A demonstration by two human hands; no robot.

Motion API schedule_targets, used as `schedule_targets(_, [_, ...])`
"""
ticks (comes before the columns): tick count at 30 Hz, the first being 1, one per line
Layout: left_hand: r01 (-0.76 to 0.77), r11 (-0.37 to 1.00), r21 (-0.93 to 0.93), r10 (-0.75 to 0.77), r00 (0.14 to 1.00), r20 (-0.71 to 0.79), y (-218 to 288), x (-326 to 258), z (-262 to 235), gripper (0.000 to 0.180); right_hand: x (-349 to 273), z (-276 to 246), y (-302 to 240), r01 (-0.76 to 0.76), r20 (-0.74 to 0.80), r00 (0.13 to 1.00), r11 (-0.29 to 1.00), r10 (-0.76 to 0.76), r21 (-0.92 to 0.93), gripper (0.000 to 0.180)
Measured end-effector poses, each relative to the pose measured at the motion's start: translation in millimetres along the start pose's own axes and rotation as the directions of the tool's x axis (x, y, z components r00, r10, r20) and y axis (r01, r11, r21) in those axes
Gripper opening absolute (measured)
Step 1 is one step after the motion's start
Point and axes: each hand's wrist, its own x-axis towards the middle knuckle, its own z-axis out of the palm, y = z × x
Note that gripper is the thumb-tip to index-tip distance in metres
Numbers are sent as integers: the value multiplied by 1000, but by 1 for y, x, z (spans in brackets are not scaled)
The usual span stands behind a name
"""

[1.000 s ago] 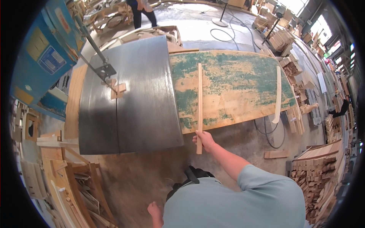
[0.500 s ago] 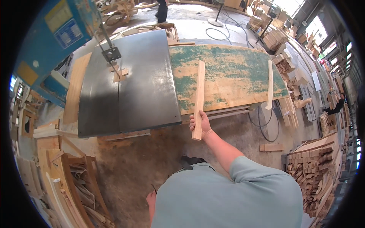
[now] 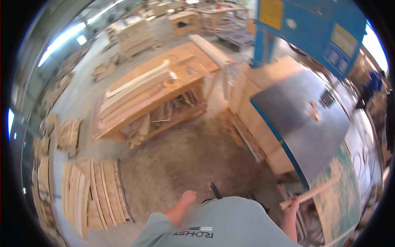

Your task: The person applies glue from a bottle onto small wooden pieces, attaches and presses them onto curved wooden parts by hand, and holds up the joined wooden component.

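At the lower right, my right hand (image 3: pixel 291 202) is closed around the near end of a long, square-edged wooden strip (image 3: pixel 316 192). The strip's far part reaches over a worn green-and-wood worktop (image 3: pixel 339 210), beside a grey metal machine table (image 3: pixel 288 107). Small wood pieces (image 3: pixel 314 111) lie on that metal surface, under a blue machine body (image 3: pixel 306 24). My left hand (image 3: pixel 189 196) hangs in front of my body over the floor, apart from any object. Blur hides how its fingers are held.
A wooden workbench (image 3: pixel 187 78) carries long curved wood pieces, with offcuts on its lower shelf. Curved boards (image 3: pixel 96 193) are stacked on the floor at the left. Brown, dusty floor (image 3: pixel 173 164) spreads between bench and machine. A person in blue (image 3: pixel 375 82) is at the far right.
My view has swung left, bringing the workbench and stacked boards into sight. The machine now appears at the right. My right hand still holds the wooden strip; my left hand has come forward.
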Motion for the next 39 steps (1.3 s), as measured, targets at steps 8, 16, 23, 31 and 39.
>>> schedule_targets(8, [282,770,-573,-418,901,-118,79,-59,-3,42,90,-31,-40,-119,-116,989,970,96,-214,30])
schedule_targets(16, [444,434,-784,-524,832,181,82,-40,51,49,83,-15,-89,-7,142,989,959,49,-283,41])
schedule_targets(23, [350,517,-781,-497,866,60,56,-18,54,48,53,-17,-104,-34,200,972,915,124,-402,58])
schedule_targets(31, [326,480,-815,-502,864,50,62,-7,2,44,21,10,-94,-156,79,973,865,218,-477,49])
schedule_targets(39, [231,808,-541,-330,939,-92,34,-18,13,28,-51,79,-60,252,-33,938,744,-345,-619,39])
